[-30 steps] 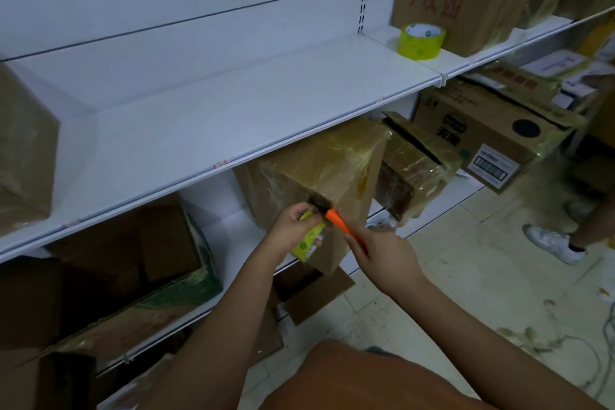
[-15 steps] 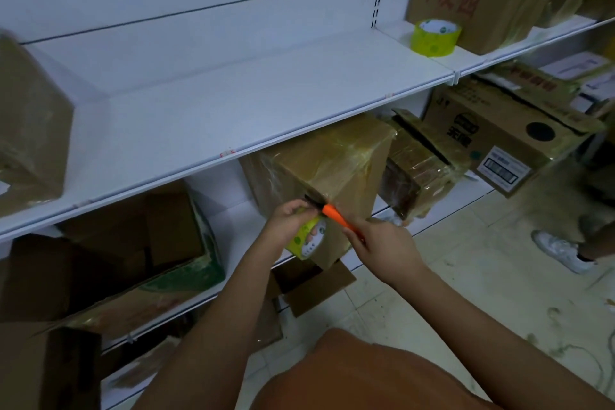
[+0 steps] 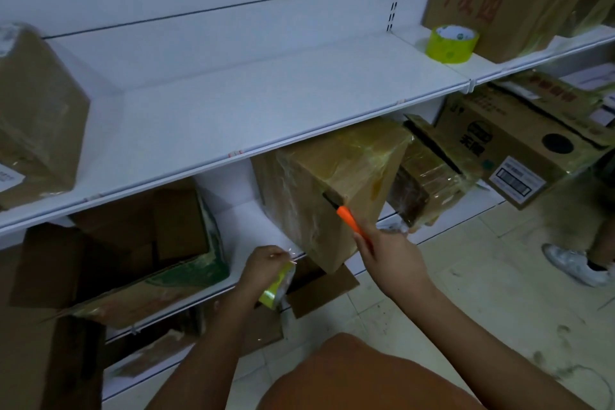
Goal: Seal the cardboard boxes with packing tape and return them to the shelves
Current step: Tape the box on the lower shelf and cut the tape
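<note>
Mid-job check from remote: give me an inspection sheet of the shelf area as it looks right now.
Surface: white upper shelf, bare in the middle.
Job's things: taped box tilted on the lower shelf; spare tape roll on the upper shelf.
Clutter: open carton at lower left; loose cardboard flap below.
Grippers: left hand grips a yellow tape roll; right hand holds an orange cutter, tip at the box.
Cables: thin cord on the floor.
Surroundings: another person's white shoe at right.
</note>
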{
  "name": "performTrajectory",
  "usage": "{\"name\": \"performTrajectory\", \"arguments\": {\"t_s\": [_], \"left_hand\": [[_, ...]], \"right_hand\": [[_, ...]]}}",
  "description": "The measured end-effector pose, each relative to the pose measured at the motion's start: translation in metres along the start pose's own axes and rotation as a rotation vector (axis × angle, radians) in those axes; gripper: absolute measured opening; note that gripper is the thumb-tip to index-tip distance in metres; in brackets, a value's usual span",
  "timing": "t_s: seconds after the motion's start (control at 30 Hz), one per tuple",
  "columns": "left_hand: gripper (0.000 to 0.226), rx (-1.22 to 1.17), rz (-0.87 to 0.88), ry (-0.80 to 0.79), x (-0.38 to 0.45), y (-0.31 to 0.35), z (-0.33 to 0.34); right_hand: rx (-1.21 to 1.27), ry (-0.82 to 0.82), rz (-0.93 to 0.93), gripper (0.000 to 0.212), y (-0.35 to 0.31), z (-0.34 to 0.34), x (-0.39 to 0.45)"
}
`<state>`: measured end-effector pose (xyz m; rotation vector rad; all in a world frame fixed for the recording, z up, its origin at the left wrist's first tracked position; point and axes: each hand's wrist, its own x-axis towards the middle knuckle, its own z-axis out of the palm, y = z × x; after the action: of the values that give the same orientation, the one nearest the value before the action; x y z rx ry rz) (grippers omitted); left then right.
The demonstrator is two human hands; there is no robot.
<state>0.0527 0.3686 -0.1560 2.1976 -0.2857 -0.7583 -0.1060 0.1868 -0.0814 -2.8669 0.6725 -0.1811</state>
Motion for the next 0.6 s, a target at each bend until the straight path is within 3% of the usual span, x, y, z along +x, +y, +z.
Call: {"name": "performTrajectory", "arguments": {"t_s": [0.1,0.23,0.47,0.6], "left_hand": [[0.019,-0.070,0.053,0.011,0.000,0.004,-0.001],[0.016,-0.219,0.140,0.093,-0.007,0.035,-0.015],[0.021,-0.535,0.204,0.150,-0.049,0.076,-0.075],[0.017,-0.659,0.280,0.150,-0.081,0.096,-0.104]], "right_hand": [[0.082,-0.056,-0.035,0.055,-0.006,0.008,0.000],[0.215,-0.052,-0.220,0.055,-0.020,-0.004,-0.012],[0.302,0.296,-0.306,0.052,-0.048,-0.081,0.072],[0.040,0.402,-0.382,0.036,-0.071,-0.098,0.165]]}}
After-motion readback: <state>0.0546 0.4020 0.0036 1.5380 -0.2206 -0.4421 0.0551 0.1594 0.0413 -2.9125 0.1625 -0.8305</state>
